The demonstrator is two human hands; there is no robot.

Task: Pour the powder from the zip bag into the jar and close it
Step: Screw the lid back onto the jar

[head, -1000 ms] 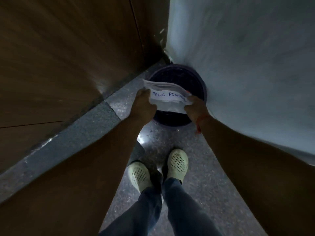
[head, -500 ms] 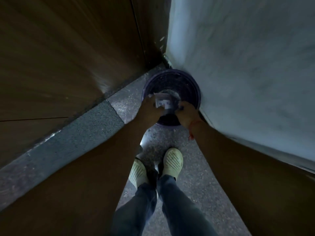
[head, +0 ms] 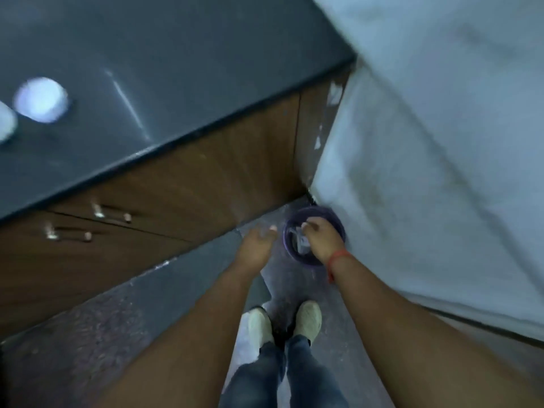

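Observation:
The crumpled white zip bag [head: 298, 242] lies inside a round purple bin [head: 307, 265] on the floor, in the corner. My right hand [head: 319, 240] hangs over the bin with its fingers curled downward, the fingertips right at the bag; blur hides whether they still pinch it. My left hand [head: 259, 242] is to the left of the bin, over the floor, fingers apart and holding nothing. On the dark countertop [head: 176, 69] at the upper left sits a blurred white round object [head: 41, 100], possibly the jar.
Wooden cabinet fronts [head: 206, 178] with metal handles [head: 112, 213] run under the countertop on the left. A pale wall or appliance side [head: 426, 142] fills the right. My feet in light shoes [head: 260, 325] stand on the speckled floor before the bin.
The view has risen and pulled back, bringing the countertop into sight. My left hand has let go of the bag and moved left, away from the bin. The bag now sits lower in the bin.

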